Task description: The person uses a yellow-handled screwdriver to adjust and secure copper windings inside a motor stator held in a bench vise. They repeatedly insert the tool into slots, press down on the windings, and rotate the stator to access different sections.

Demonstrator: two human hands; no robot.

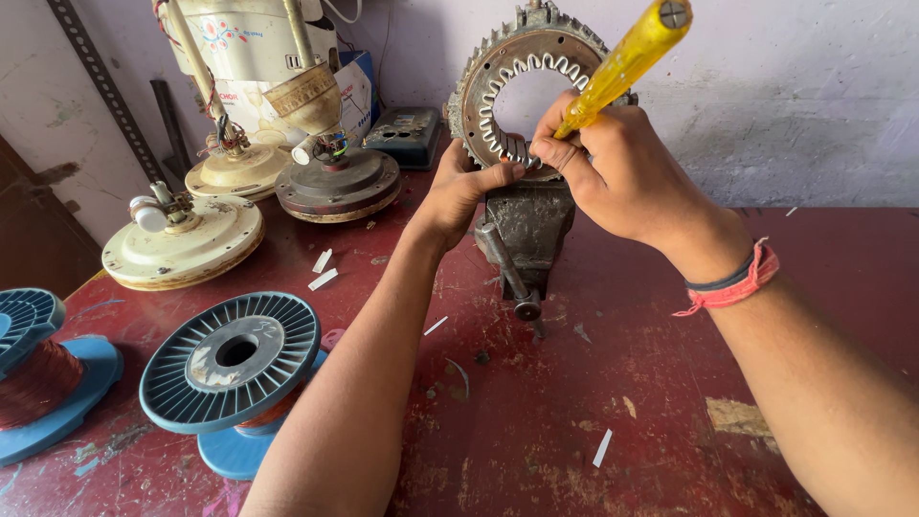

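A grey metal stator ring (pixel 486 75) with slotted inner teeth stands upright, clamped in a small bench vise (pixel 525 228) on the red table. My left hand (pixel 461 190) steadies the ring's lower left edge, thumb against the slots. My right hand (pixel 613 168) holds a yellow-handled screwdriver (pixel 624 63), handle pointing up and right. Its tip sits at the ring's lower inner slots, hidden behind my fingers.
Two blue spools of copper wire (pixel 233 356) (pixel 29 369) sit at the front left. Cream and brown fan motor housings (pixel 182 241) (pixel 337 182) crowd the back left. White paper strips (pixel 322 279) lie scattered on the red table (pixel 593 383). A wall rises just behind the vise.
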